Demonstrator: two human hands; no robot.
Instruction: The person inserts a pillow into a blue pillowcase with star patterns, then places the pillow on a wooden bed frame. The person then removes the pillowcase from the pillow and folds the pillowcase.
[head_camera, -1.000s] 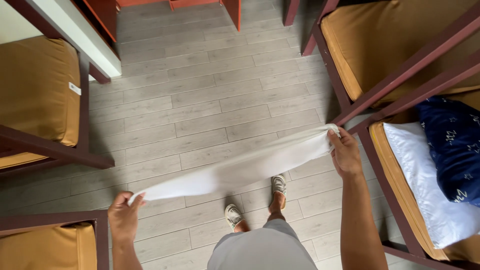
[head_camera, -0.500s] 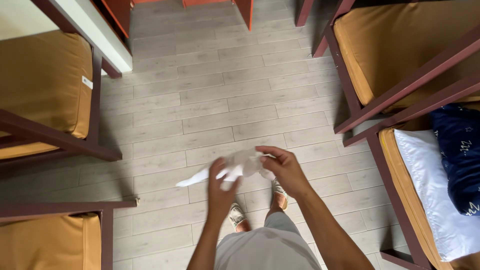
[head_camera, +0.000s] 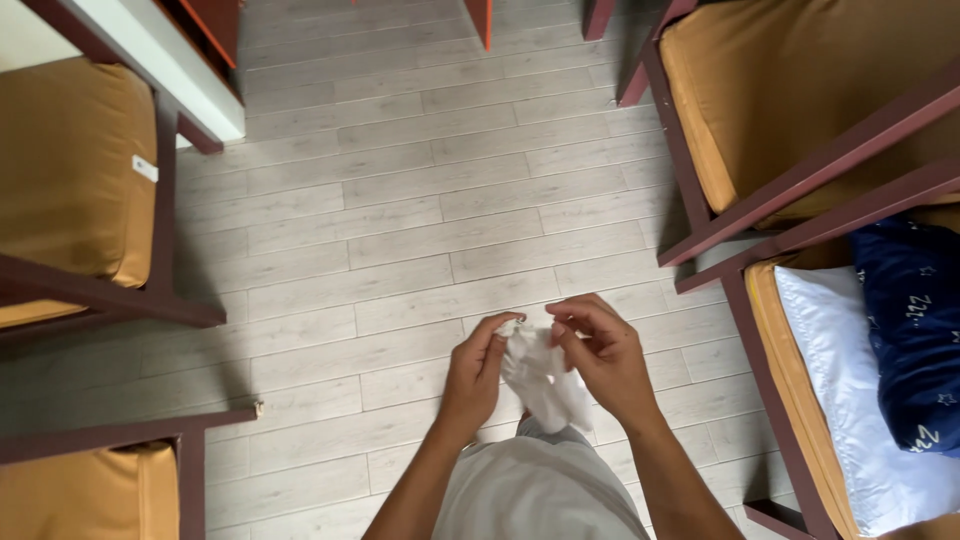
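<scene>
White cloth (head_camera: 545, 385) sits bunched between both of my hands, held in front of my waist above the pale plank floor (head_camera: 400, 200). My left hand (head_camera: 475, 375) grips it from the left side — fingers curled in, the thumb and forefinger pinching the top edge of the cloth near a small fold. My right hand (head_camera: 600, 355) closes on it from the right, fingers bent over the upper part of the bundle and partly spread, so it is not a tight fist; the lower end of the cloth hangs loose below both hands toward my grey shirt (head_camera: 540, 490). Both forearms come up from the bottom edge and meet at the cloth. To the right of the cloth stands a dark red wooden chair frame (head_camera: 735, 320) with a white pillow (head_camera: 840, 400) lying on its seat, and a dark blue patterned fabric (head_camera: 915, 330) lies on the far side of that pillow. Beyond the cloth to the upper right, another chair carries an ochre cushion (head_camera: 800, 90). Left of the cloth, well apart, a second ochre-cushioned chair (head_camera: 70, 170) stands — and one more cushion corner (head_camera: 90, 495) shows lower left, near my left elbow.
</scene>
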